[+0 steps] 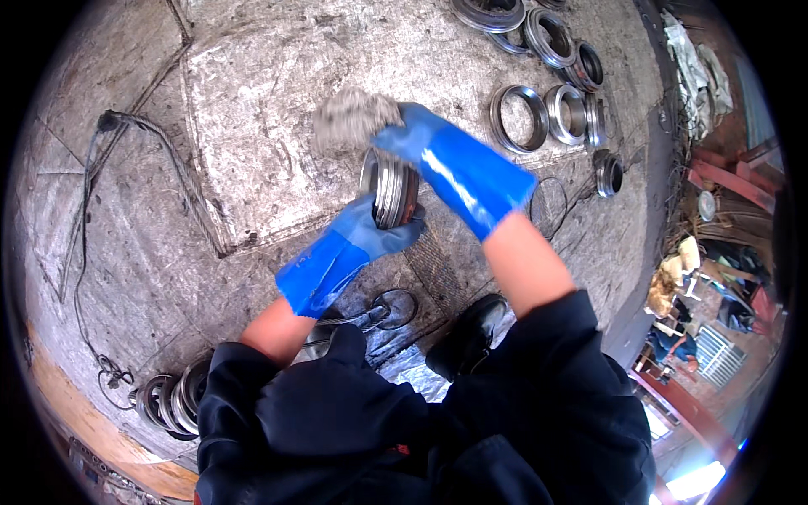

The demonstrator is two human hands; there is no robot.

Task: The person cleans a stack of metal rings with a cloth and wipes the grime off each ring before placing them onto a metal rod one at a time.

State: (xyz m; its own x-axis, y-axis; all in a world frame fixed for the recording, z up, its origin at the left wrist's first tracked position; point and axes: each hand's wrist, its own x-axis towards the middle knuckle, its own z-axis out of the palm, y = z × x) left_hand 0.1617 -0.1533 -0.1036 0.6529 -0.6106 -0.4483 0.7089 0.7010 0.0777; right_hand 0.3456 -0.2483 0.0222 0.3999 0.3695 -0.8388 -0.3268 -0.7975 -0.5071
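Note:
Both of my hands wear long blue rubber gloves. My left hand [379, 231] is wrapped round the lower part of a grooved metal ring [390, 195], which is held on edge and has a reddish-brown side facing right. Just above the ring, my right hand [406, 133] is closed on a grey, fluffy rag [353, 119]. The rag is smeared by motion and sticks out to the left of the glove. Whether it touches the ring's upper rim I cannot tell. The fingertips of my right hand are partly hidden by the rag.
Several metal rings [518, 119] lie at the upper right, some overlapping. More rings [172, 402] lean together at the lower left. A dark cable [87, 202] runs along the left side. My black shoe [468, 335] and a wire loop [396, 308] are near my legs.

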